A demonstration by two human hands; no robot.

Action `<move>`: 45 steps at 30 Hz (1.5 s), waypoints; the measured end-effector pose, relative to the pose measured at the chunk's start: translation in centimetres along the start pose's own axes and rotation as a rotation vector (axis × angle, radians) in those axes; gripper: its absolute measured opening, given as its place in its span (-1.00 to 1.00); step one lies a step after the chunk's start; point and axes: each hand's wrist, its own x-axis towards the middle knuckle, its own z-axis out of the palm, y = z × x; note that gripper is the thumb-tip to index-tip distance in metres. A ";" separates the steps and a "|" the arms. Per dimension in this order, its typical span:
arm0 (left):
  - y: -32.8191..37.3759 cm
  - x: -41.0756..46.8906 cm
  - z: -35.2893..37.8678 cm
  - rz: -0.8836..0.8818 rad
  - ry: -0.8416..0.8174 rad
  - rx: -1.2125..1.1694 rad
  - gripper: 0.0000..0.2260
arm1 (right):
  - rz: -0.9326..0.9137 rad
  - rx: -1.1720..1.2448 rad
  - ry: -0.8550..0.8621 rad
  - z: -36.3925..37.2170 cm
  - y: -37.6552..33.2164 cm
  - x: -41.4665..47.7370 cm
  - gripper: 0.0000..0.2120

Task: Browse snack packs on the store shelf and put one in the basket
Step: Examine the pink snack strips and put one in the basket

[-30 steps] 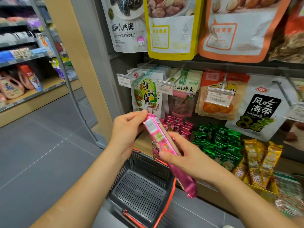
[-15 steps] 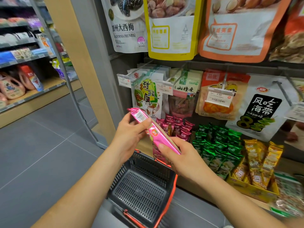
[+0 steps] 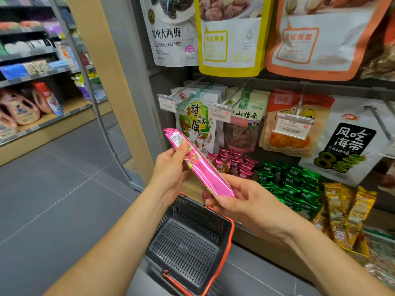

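Observation:
A long pink snack pack (image 3: 201, 167) is held slantwise in front of the shelf, its upper end to the left. My left hand (image 3: 171, 169) grips its upper part, thumb pressed on the white label. My right hand (image 3: 241, 201) holds its lower end from below, thumb along the edge. Directly beneath the hands stands a dark grey shopping basket (image 3: 188, 248) with red handles on the floor, with nothing visible inside. More pink packs (image 3: 233, 163) lie in the shelf bin behind the held one.
Green packs (image 3: 292, 189) and yellow packs (image 3: 346, 212) fill bins to the right. Hanging bags on pegs with price tags (image 3: 292, 124) cover the wall above. A grey tiled aisle floor (image 3: 64, 189) opens to the left, with another shelf unit (image 3: 32, 103) beyond.
The pink pack has been turned and raised: its upper end swung left and up, and the lower end rose out from beside the basket. Both hands kept hold of it.

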 end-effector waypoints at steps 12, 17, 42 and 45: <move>-1.5 -2.2 1.9 -0.140 -0.218 0.289 -0.79 | -0.108 -0.565 0.265 0.5 0.4 -0.2 -0.52; -1.2 -3.0 1.8 -0.310 -0.428 0.374 -0.78 | -0.139 -1.132 0.386 -0.6 0.7 0.0 -0.30; -4.1 3.8 -2.3 -0.093 -0.410 0.527 -0.70 | -0.610 -1.162 0.731 -4.4 -3.6 -1.3 -0.70; -5.6 5.2 -0.7 -0.041 -0.186 0.556 -0.76 | -0.816 -1.318 0.817 -4.1 -4.4 -0.9 -0.77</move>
